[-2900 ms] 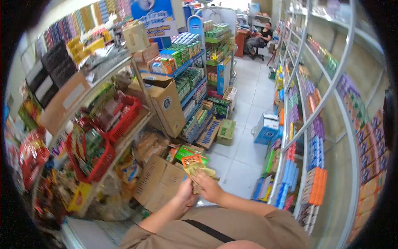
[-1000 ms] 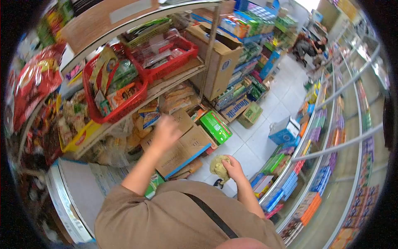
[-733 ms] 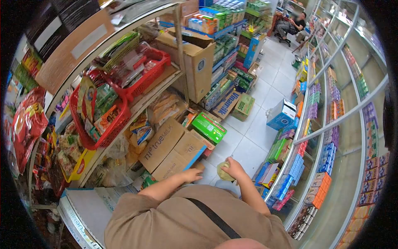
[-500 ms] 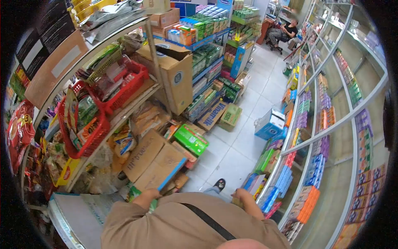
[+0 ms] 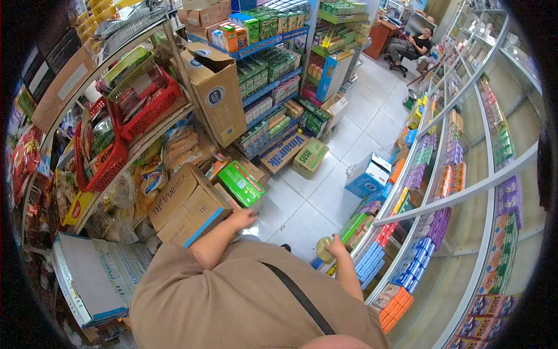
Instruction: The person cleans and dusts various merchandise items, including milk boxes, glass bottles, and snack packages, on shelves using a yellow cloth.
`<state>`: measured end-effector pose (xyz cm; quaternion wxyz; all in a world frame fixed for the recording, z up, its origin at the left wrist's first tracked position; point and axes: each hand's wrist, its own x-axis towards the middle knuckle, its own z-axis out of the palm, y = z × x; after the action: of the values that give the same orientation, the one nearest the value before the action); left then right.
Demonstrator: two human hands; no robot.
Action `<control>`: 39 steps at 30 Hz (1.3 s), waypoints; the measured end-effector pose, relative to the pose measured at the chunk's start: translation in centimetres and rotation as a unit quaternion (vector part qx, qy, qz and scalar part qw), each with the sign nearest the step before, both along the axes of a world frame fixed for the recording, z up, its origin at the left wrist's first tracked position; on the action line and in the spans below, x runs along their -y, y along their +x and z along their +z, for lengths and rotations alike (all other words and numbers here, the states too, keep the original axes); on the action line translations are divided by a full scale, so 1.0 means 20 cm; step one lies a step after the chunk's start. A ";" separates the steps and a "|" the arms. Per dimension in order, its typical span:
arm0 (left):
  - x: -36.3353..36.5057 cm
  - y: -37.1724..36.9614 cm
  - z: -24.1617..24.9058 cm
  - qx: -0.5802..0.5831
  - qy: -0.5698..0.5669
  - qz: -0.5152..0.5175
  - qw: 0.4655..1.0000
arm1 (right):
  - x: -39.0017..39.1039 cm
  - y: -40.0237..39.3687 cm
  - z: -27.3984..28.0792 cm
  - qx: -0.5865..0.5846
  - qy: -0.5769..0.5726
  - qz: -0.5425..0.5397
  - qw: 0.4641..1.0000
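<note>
Head view: 1 cloth in the right hand, left hand near 1 green box

2 bare hands show, both belonging to the wearer. The right hand's fingers are closed on the 1 yellowish cloth, bunched up over the aisle just beside the lower end of the metal-framed shelving. The left hand reaches forward with its fingers loosely extended and no item visible in them; they are blurred, and whether they touch the green box just beyond cannot be told.

3 brown cartons are easily picked out on this side: 1 large carton marked "TH true MILK", tilted, beside the left forearm; 1 tall carton with its top flaps open; and 1 low carton marked "Vinamilk". Just beside this last stands 1 small green-and-tan carton. Across the tiled floor, 1 blue-and-white box sits by the shelving.

2 red baskets filled with packets stand side by side on the rack at left, with 1 yellow-green basket behind. Packs on the shelving are too many to count. 1 person sits at the aisle's far end.
</note>
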<state>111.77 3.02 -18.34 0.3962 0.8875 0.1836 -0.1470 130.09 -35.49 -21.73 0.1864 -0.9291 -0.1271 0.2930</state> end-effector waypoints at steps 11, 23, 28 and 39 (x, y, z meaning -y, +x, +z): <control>-1.00 0.90 1.15 0.486 0.103 0.277 0.822 | -0.01 0.10 0.39 -0.265 0.417 -0.257 0.831; -1.81 1.51 1.48 0.471 0.263 0.341 0.770 | -0.25 0.65 0.43 -0.213 0.471 -0.390 0.762; -2.07 1.61 1.48 0.460 0.195 0.326 0.802 | -0.53 1.00 0.29 -0.199 0.448 -0.353 0.797; -1.50 1.48 2.04 0.608 0.139 0.323 0.712 | -0.95 1.53 0.63 -0.129 0.542 -0.236 0.796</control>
<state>141.36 33.10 22.40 0.3180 0.7171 0.1972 0.5881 160.64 -16.48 -9.03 0.7374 -0.6309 -0.0169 0.2406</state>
